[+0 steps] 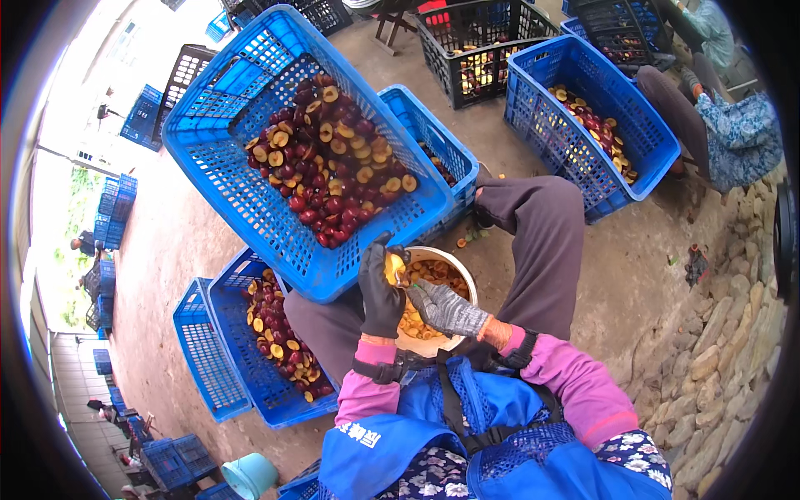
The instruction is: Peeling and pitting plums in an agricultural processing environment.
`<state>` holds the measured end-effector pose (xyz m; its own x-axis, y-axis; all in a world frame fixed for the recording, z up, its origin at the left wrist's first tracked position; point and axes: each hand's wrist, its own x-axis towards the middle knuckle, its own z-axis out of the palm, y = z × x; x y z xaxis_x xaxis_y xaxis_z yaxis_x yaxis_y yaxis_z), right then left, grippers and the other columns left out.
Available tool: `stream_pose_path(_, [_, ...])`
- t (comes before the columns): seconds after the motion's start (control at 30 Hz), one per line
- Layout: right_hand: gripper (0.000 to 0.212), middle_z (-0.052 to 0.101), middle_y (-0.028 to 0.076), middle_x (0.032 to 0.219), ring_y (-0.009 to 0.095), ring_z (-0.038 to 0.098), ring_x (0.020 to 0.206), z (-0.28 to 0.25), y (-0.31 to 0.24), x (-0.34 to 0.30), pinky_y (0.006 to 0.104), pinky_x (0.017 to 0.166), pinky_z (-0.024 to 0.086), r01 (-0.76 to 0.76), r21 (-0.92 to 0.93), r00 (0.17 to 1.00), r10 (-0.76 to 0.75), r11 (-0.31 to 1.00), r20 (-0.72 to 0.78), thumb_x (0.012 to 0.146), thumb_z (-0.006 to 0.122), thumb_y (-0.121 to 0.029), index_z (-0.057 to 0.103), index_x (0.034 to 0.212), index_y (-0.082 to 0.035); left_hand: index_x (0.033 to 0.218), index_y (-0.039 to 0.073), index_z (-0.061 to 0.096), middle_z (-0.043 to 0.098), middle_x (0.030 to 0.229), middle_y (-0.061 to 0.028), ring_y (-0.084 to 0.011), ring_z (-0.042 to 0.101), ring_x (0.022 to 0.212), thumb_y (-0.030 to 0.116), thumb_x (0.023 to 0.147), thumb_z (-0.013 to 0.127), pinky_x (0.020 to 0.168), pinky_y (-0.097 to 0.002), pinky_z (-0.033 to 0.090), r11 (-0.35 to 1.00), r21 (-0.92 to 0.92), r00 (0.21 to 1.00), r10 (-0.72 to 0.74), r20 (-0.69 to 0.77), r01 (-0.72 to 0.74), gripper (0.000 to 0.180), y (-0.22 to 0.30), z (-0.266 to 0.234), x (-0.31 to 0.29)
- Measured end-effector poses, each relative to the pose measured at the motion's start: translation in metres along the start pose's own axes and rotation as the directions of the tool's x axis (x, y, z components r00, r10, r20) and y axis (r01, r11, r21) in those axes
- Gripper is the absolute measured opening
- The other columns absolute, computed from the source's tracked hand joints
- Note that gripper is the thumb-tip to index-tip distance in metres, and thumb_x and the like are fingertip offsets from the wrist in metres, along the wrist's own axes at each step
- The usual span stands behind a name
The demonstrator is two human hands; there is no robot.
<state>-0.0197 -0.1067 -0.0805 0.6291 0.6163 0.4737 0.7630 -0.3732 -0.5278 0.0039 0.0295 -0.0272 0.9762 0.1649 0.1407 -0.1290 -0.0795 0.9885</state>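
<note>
My left hand [382,292], in a black glove, is closed round a halved plum [395,268] with its yellow flesh showing. My right hand [448,307], in a grey knitted glove, meets it at the fruit. Its fingers are pressed together, and whatever they grip is too small to make out. Below both hands, between my knees, stands a white bucket [472,287] holding yellow cut plum pieces [442,273]. Just beyond, a large blue crate [225,158] is tilted toward me, with dark red plums [333,204] inside, many of them halved.
Left of my knee sits another blue crate [275,408] of halved plums, beside a blue crate [208,350]. Farther right are a blue crate [542,125] and a black crate [442,58] with cut fruit. A person [737,133] sits at far right, above a stone edge [725,350].
</note>
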Motion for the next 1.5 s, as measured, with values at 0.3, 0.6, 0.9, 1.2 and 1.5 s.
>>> stream_pose_path(0.3, [0.044, 0.057, 0.012, 0.097, 0.021, 0.059, 0.079, -0.021, 0.004, 0.003, 0.0296, 0.067, 0.047, -0.384, 0.571, 0.850, 0.037, 0.725, 0.525, 0.080, 0.044, -0.012, 0.043, 0.121, 0.004, 0.113, -0.004, 0.048, 0.059, 0.084, -0.0070, -0.0134, 0.056, 0.081, 0.025, 0.095, 0.041, 0.076, -0.0261, 0.044, 0.883, -0.353, 0.951, -0.281, 0.133, 0.310, 0.035, 0.011, 0.003, 0.014])
stream_pose_path(0.6, [0.030, 0.063, 0.018, 0.083, 0.035, 0.060, 0.077, -0.010, 0.008, 0.007, 0.0428, 0.068, 0.047, -0.385, 0.172, 0.789, 0.227, 0.907, 0.571, 0.090, 0.040, -0.028, 0.058, 0.100, -0.007, 0.110, 0.000, 0.057, 0.062, 0.101, -0.0130, -0.0195, 0.059, 0.088, 0.016, 0.087, 0.052, 0.077, -0.0297, 0.045, 0.756, 0.620, 0.975, -0.118, -0.188, 0.211, 0.029, 0.054, -0.172, 0.008])
stream_pose_path(0.9, [0.036, 0.060, 0.021, 0.070, 0.039, 0.059, 0.067, 0.010, 0.019, 0.014, 0.0496, 0.062, 0.045, -0.594, 0.033, 0.628, 0.437, 0.804, 0.644, 0.089, 0.042, -0.037, 0.053, 0.093, -0.003, 0.112, 0.001, 0.052, 0.054, 0.106, -0.0216, -0.0377, 0.057, 0.091, 0.031, 0.080, 0.060, 0.078, -0.0431, 0.048, 0.419, 0.907, 0.998, -0.015, 0.059, -0.047, 0.044, -0.046, -0.132, 0.146])
stream_pose_path(1.2, [0.042, 0.053, 0.022, 0.054, 0.038, 0.055, 0.052, 0.015, 0.024, 0.013, 0.0481, 0.051, 0.042, -0.623, 0.105, 0.647, 0.435, 0.775, 0.626, 0.088, 0.045, -0.039, 0.051, 0.090, 0.003, 0.109, 0.004, 0.046, 0.045, 0.113, -0.0211, -0.0369, 0.059, 0.090, 0.031, 0.081, 0.055, 0.072, -0.0470, 0.050, 0.005, 0.981, 0.913, -0.366, -0.179, 0.194, 0.040, -0.168, -0.116, 0.203])
stream_pose_path(1.5, [0.020, 0.050, 0.002, 0.064, 0.012, 0.051, 0.052, 0.037, 0.043, -0.009, 0.0281, 0.045, 0.041, -0.733, 0.549, 0.674, 0.542, 0.403, 0.502, 0.093, 0.043, -0.023, 0.049, 0.105, -0.008, 0.114, 0.003, 0.051, 0.056, 0.097, -0.0070, -0.0135, 0.053, 0.073, 0.030, 0.087, 0.054, 0.052, -0.0214, 0.043, 0.895, -0.354, 0.958, -0.287, 0.009, 0.272, 0.038, -0.068, -0.112, 0.143])
